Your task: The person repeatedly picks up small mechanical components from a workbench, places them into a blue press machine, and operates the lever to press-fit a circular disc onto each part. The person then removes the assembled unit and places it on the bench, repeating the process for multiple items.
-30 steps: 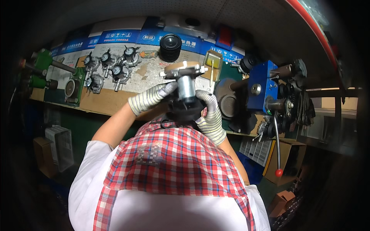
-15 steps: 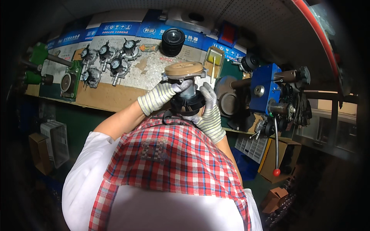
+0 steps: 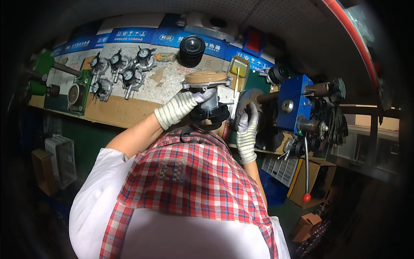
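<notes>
My left hand (image 3: pixel 177 108), in a striped knit glove, grips a round assembly by its pale middle cylinder (image 3: pixel 210 102). The assembly has a tan disc (image 3: pixel 208 77) on top, above a metal flange, and a black finned ring (image 3: pixel 210 115) at its lower end. It stands roughly upright in front of my apron. My right hand (image 3: pixel 246 136), gloved alike, is raised apart from the assembly, its fingers partly spread and nothing visible in them. Close by that hand is the dark round base (image 3: pixel 254 96) of the blue press (image 3: pixel 295 103).
Several metal pump-like parts (image 3: pixel 130 75) with black tops rest on the bench at left, near a green fixture (image 3: pixel 78 93). Stacked black rings (image 3: pixel 192 52) and a tray with a brush (image 3: pixel 238 71) stand at the back. The press lever (image 3: pixel 306 168) hangs at right.
My right hand has let go of the assembly's black lower end and moved right, beside the press base. My left hand keeps its hold, nearly in place.
</notes>
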### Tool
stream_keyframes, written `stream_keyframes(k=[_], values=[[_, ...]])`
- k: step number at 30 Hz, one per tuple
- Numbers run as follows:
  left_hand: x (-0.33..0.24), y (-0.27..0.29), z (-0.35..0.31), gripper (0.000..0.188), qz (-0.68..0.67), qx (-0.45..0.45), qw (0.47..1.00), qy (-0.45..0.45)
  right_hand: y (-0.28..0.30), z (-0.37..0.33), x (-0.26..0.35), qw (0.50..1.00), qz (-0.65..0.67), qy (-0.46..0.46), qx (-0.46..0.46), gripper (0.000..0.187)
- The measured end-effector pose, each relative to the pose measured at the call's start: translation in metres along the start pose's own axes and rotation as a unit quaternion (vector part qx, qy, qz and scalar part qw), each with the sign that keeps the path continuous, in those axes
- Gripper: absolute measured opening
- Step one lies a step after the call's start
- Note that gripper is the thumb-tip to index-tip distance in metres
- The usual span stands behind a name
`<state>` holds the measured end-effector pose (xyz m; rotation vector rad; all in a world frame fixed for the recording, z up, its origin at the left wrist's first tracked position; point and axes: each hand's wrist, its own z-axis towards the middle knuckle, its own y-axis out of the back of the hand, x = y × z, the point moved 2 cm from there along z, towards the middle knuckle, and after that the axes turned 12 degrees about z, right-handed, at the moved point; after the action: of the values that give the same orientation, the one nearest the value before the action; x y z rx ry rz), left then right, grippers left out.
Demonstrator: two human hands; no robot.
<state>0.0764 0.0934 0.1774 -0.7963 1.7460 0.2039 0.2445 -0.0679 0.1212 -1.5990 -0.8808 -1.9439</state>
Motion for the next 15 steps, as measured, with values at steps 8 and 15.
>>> stream_keyframes(k=[8, 15], values=[[0.015, -0.009, 0.014, 0.047, 0.009, -0.101, 0.994, -0.035, -0.037, -0.012, 0.076, 0.978, 0.084, -0.028, 0.187, 0.073], [-0.004, -0.031, 0.000, 0.078, 0.599, -0.149, 0.766, -0.181, -0.050, 0.037, 0.008, 0.816, 0.477, -0.325, -0.016, 0.035]])
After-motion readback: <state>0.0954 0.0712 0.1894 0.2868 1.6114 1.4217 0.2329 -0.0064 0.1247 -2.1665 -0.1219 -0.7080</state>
